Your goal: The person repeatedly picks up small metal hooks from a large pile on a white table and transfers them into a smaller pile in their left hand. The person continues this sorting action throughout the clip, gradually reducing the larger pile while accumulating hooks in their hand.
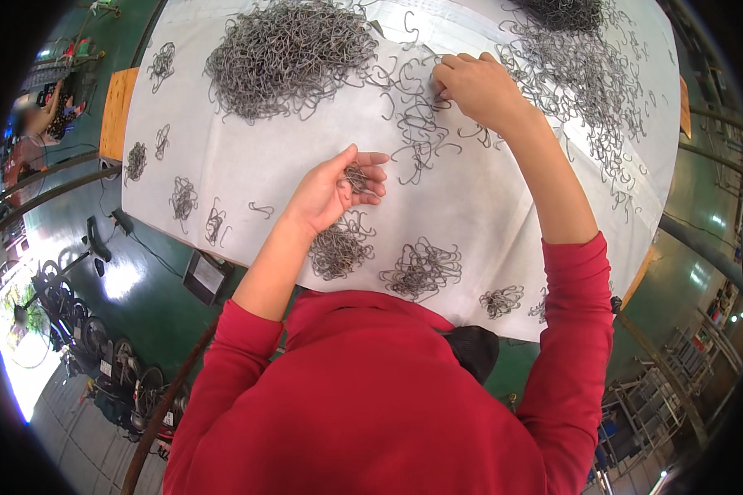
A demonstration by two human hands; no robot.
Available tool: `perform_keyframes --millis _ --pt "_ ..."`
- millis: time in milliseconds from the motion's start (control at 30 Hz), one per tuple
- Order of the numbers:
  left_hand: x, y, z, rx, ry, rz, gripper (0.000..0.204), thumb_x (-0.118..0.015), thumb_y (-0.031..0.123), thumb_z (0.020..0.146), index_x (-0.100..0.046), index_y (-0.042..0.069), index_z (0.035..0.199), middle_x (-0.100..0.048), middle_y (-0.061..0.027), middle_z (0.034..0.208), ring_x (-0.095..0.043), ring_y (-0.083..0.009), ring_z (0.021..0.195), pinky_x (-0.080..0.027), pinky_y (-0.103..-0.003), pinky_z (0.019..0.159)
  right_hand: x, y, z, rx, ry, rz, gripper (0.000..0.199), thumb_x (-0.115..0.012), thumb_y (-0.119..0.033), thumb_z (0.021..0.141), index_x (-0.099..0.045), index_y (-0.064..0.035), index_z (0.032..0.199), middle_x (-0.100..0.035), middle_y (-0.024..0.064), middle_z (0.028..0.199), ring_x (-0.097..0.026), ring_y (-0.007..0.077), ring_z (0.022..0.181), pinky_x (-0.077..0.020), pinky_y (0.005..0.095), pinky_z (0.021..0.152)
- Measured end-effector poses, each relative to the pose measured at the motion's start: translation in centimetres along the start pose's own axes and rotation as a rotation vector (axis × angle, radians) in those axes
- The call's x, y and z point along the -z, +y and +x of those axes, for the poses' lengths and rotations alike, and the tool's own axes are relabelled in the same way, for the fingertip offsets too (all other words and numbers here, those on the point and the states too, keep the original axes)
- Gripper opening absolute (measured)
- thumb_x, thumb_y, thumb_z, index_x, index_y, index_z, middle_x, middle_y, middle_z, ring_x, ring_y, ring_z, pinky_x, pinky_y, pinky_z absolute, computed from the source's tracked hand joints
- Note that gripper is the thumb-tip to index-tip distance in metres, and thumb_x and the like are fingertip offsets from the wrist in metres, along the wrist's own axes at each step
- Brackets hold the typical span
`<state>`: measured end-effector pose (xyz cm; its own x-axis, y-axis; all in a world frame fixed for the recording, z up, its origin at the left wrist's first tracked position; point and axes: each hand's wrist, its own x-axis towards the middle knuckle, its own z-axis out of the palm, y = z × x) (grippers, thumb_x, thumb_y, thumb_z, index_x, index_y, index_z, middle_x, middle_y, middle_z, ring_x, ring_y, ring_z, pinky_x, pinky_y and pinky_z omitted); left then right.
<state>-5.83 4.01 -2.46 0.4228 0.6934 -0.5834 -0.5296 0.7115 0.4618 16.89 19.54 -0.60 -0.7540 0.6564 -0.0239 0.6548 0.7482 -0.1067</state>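
My left hand (336, 190) is cupped over the white table cover (487, 198) and holds a small bunch of grey wire hooks (357, 177) in its fingers. My right hand (477, 82) reaches farther out and pinches a single wire hook (437, 97) from the loose hooks scattered there. A big heap of tangled wire hooks (289, 54) lies just left of the right hand. Two sorted bundles of hooks (338, 250) (423, 268) lie near the front edge, below my left hand. Red sleeves cover both arms.
More loose hooks (590, 78) spread across the right side of the cover. Small bundles (183, 198) line its left edge by a wooden board (115, 111). The floor is green, with a dark box (205, 276) and bicycles (82, 330) at left. Another person (37, 132) is far left.
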Motion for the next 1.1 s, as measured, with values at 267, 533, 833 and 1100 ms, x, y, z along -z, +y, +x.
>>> perform_keyframes --millis 267,533,833,1100 --pt "-0.1 -0.2 0.1 -0.016 -0.008 -0.015 0.045 -0.034 0.033 0.096 -0.054 -0.005 0.112 -0.061 -0.0097 0.088 -0.061 -0.0210 0.081 -0.050 -0.033 0.073 3.8 -0.9 -7.7 -0.492 0.166 0.503 0.010 -0.060 -0.010 0.082 -0.058 -0.0013 0.086 -0.059 0.0091 0.080 -0.056 0.0249 0.072 -0.0435 0.0321 0.067" --pt "0.0 0.0 0.1 0.013 -0.038 0.006 0.045 -0.036 0.033 0.096 -0.054 -0.005 0.112 -0.060 -0.0095 0.088 -0.061 -0.0199 0.081 -0.050 -0.031 0.073 4.2 -4.3 -32.2 -1.091 -0.219 0.617 0.012 -0.063 -0.006 0.077 -0.061 0.0012 0.086 -0.059 0.0101 0.072 -0.052 0.0178 0.065 -0.0431 0.0299 0.064" --pt "0.0 0.0 0.0 0.003 -0.009 0.002 0.044 -0.036 0.032 0.096 -0.054 -0.004 0.111 -0.060 -0.0094 0.087 -0.061 -0.0198 0.080 -0.050 -0.031 0.072 3.6 -4.9 -26.3 -0.938 -0.010 0.478 0.012 -0.062 -0.007 0.078 -0.060 -0.0012 0.088 -0.058 0.0104 0.080 -0.056 0.0232 0.068 -0.0444 0.0318 0.064" --pt "-0.3 0.1 -0.1 0.007 0.018 -0.013 0.044 -0.033 0.032 0.097 -0.054 -0.005 0.111 -0.060 -0.0089 0.087 -0.060 -0.0199 0.080 -0.049 -0.032 0.071 2.0 -2.5 -5.6 -0.512 0.124 0.446 0.006 -0.060 -0.011 0.080 -0.060 -0.0069 0.083 -0.058 0.0057 0.082 -0.059 0.0237 0.073 -0.0459 0.0327 0.064"
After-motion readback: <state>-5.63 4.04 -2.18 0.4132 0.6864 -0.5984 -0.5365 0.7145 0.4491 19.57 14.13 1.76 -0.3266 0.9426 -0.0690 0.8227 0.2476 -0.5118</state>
